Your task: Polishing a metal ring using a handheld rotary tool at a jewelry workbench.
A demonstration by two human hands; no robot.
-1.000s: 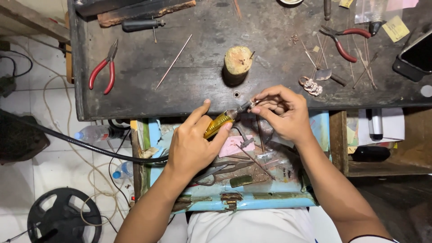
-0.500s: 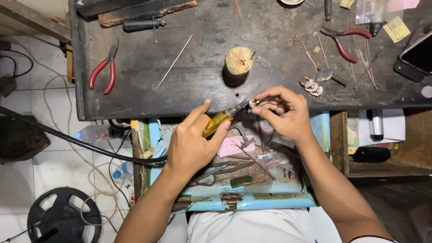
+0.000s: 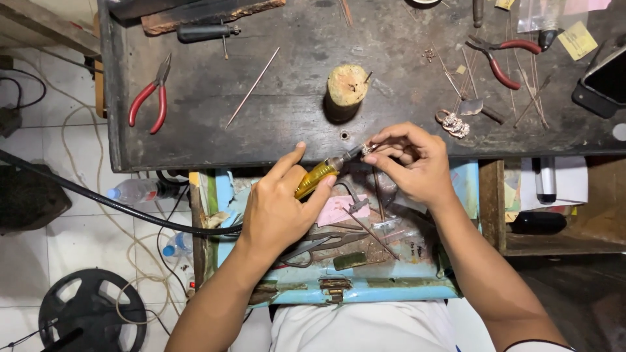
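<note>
My left hand point(image 3: 277, 212) grips a small tool with a yellow translucent handle point(image 3: 315, 178), its metal tip pointing right. My right hand point(image 3: 411, 160) pinches a tiny silvery metal piece point(image 3: 367, 149) at that tip, just over the front edge of the dark workbench point(image 3: 287, 111). Both hands hover above an open light-blue drawer point(image 3: 365, 290) holding scissors, small tools and a pink scrap.
On the bench stand a short wooden stump point(image 3: 346, 87), red-handled pliers at left point(image 3: 151, 99) and at right point(image 3: 499, 55), a thin rod point(image 3: 252, 87), a small silvery ornament point(image 3: 452, 123), wires and a dark phone point(image 3: 603, 78). A black cable point(image 3: 117, 205) and plastic bottle point(image 3: 134, 191) lie left.
Hardly anything differs; both hands keep their hold, with the tool tip still at the small piece and only slight finger shifts.
</note>
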